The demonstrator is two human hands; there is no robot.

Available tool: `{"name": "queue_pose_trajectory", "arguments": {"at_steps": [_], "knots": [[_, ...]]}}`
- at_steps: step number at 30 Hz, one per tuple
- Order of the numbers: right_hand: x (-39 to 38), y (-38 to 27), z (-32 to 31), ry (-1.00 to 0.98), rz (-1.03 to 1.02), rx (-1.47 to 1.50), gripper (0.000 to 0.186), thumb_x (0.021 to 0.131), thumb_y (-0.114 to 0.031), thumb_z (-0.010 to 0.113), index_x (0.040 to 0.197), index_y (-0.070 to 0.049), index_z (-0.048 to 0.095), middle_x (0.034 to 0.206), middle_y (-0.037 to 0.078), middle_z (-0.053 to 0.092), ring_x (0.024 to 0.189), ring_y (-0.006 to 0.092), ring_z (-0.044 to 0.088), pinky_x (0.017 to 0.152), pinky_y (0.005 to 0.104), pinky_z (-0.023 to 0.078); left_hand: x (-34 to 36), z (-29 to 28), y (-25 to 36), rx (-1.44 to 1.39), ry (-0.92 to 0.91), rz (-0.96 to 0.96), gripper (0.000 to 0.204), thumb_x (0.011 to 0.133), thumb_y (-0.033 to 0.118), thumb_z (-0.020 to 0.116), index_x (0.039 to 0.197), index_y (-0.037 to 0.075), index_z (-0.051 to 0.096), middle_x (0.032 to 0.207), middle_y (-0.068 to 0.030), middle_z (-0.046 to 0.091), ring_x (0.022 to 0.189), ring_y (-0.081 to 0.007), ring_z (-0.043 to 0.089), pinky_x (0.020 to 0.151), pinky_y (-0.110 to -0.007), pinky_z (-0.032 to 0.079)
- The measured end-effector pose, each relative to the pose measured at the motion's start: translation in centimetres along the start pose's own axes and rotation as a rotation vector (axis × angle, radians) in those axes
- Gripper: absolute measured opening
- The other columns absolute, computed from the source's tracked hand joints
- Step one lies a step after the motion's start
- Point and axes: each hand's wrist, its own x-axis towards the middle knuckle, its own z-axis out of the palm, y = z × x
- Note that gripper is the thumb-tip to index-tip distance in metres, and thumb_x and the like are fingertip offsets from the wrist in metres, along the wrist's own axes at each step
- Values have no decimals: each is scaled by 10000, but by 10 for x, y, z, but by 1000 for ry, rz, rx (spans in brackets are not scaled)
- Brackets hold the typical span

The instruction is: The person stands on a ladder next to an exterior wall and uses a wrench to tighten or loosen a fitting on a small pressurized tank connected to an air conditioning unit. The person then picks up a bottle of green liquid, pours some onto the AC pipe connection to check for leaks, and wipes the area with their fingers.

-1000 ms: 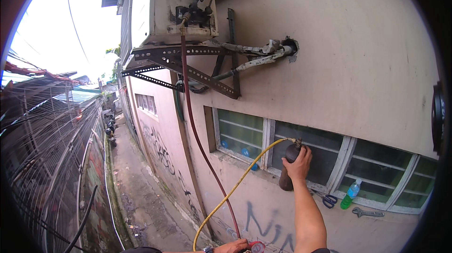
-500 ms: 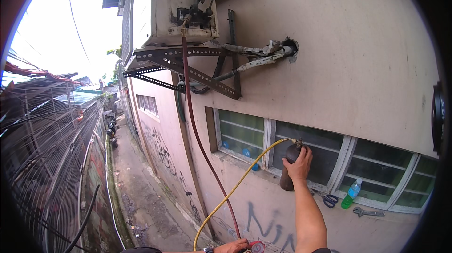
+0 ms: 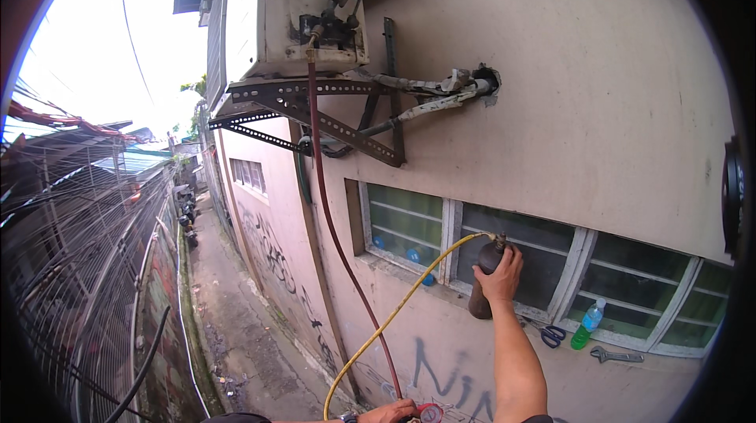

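My right hand (image 3: 502, 275) is wrapped round the upper part of a small dark brown gas cylinder (image 3: 479, 302), which stands upright at the window ledge. A yellow hose (image 3: 409, 293) joins the brass valve on its top and curves down to the lower edge. At the bottom, my left hand (image 3: 391, 412) is closed beside a red-rimmed pressure gauge (image 3: 430, 414), holding the gauge set, mostly cut off by the frame. From there a dark red hose (image 3: 337, 238) rises to a fitting on the air conditioner's outdoor unit (image 3: 272, 33).
A perforated steel bracket (image 3: 346, 131) carries the unit on the wall. Along the ledge lie scissors (image 3: 553, 335), a bottle of green liquid (image 3: 587, 324) and an adjustable wrench (image 3: 617, 355). Down left runs a narrow alley (image 3: 244, 336), with many cables (image 3: 87, 242) strung beside it.
The view has shifted very slightly. Both hands keep their places on the cylinder and the gauge set.
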Motion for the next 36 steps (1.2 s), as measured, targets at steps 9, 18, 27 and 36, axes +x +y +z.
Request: {"name": "queue_pose_trajectory", "arguments": {"at_steps": [9,18,27,36], "knots": [[0,-2,-2,-2,-2,-5,943,640,-258,962,1397,-28,450,1427,210,450,1323,435,466,1115,505,445,-7,8,-8,-11,-45,-85,206,910,113,711,1070,-16,704,976,-176,615,906,-343,633,772,-398,498],[1,-1,-3,-8,4,7,926,648,-266,961,1387,-23,458,1427,215,445,1324,437,458,1121,506,434,-9,12,-13,-13,-67,-116,248,899,137,735,1091,-10,680,1001,-172,609,932,-345,632,795,-404,508],[1,0,-2,-11,5,4,925,645,-266,962,1381,-22,458,1431,216,445,1324,439,461,1115,506,442,-7,15,-17,-14,-85,-123,296,889,161,759,1111,-4,655,1026,-169,603,957,-348,630,818,-409,519],[1,-1,-3,-1,-3,-15,958,630,-266,963,1397,-26,442,1421,208,458,1314,431,478,1113,502,447,-5,17,-19,-13,-101,-124,348,878,185,782,1132,2,631,1052,-166,597,983,-350,629,841,-414,529]]}}
